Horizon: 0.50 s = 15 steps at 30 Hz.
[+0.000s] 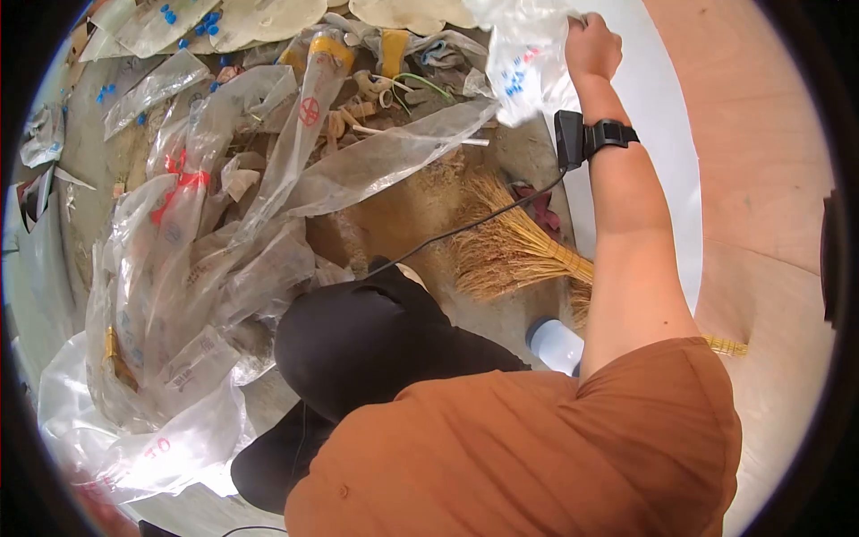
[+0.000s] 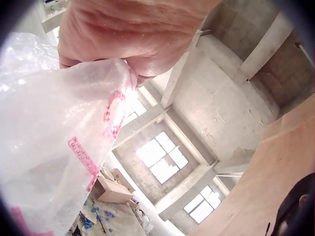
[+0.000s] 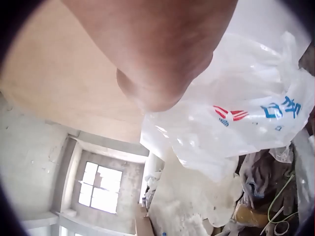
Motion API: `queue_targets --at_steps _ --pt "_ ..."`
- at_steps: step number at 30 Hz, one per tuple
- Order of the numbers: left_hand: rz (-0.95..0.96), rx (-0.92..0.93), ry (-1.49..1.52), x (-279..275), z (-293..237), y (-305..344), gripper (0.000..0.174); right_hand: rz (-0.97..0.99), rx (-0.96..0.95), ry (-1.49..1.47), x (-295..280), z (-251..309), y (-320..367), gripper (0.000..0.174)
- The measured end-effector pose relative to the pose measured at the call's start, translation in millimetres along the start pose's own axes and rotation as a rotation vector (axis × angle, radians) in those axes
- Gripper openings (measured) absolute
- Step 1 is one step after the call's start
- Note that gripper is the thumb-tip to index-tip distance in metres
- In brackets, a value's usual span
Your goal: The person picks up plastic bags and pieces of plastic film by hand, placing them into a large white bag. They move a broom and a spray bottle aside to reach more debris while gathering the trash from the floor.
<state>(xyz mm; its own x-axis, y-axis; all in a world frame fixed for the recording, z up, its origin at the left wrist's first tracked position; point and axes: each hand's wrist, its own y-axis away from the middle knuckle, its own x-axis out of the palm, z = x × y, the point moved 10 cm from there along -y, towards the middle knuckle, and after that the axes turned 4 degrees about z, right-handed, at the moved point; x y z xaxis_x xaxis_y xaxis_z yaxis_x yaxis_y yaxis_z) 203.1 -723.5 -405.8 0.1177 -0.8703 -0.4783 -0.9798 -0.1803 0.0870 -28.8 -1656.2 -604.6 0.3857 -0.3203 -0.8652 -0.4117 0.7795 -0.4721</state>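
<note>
While the head view shows only the right hand (image 1: 591,45), raised and fisted round the top edge of a white plastic bag (image 1: 519,72) above the floor (image 1: 420,215), the left wrist view alone shows the left hand (image 2: 133,34), fingers curled and pinching translucent film with red print (image 2: 74,137). Whether that film belongs to the same bag cannot be determined. The right wrist view shows the bag's blue and red print but hides the fingers. The bag hangs limp; its contents are not discernible. On the floor, a clear sack (image 1: 134,36) holds small blue pieces (image 1: 168,13). A heap of clear bags (image 1: 197,268) lies near a straw broom (image 1: 514,251).
</note>
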Motion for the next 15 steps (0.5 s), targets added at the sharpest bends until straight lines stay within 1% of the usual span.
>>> queue_targets --at_steps 1,2,3,4,5,6,7,8,10,12,13,14,15 --pt "0.003 -0.014 -0.003 -3 5 0 0.052 -0.048 -0.093 0.031 -4 8 -2 0.023" --pt "0.011 0.028 -0.064 -7 2 -3 0.053 -0.037 -0.098 0.04 -9 11 -1 0.023" --pt "0.02 0.072 -0.124 -2 -4 -2 0.053 -0.07 -0.242 0.055 -22 32 4 0.016" --pt "0.024 0.066 -0.125 5 -6 2 0.053 -0.108 -0.386 0.068 -31 48 11 0.014" --pt "-0.016 0.035 -0.002 24 -13 12 0.053 -0.105 -0.386 0.073 -33 46 16 0.014" --pt "-0.055 0.003 0.119 34 -16 18 0.052 0.002 -0.475 0.167 -21 49 25 0.012" --pt "-0.051 0.001 0.117 35 -15 17 0.052 0.109 -0.563 0.258 -6 51 35 0.015" --pt "-0.044 0.009 0.087 33 -15 16 0.051 0.11 -0.562 0.26 0 43 40 0.015" --pt "-0.037 0.017 0.055 23 -10 12 0.05 0.092 -0.886 0.118 14 41 79 0.011" --pt "0.072 0.292 -0.591 29 -27 12 0.049 0.357 -0.85 0.294 56 12 106 0.011" --pt "0.076 0.293 -0.594 33 -30 12 0.049 0.477 -0.778 0.352 68 -6 122 0.013" --pt "0.101 0.249 -0.487 37 -29 13 0.049 0.594 -0.705 0.409 82 -24 137 0.015" --pt "0.126 0.204 -0.38 40 -27 12 0.048 0.79 -0.591 0.501 110 -58 154 0.017"
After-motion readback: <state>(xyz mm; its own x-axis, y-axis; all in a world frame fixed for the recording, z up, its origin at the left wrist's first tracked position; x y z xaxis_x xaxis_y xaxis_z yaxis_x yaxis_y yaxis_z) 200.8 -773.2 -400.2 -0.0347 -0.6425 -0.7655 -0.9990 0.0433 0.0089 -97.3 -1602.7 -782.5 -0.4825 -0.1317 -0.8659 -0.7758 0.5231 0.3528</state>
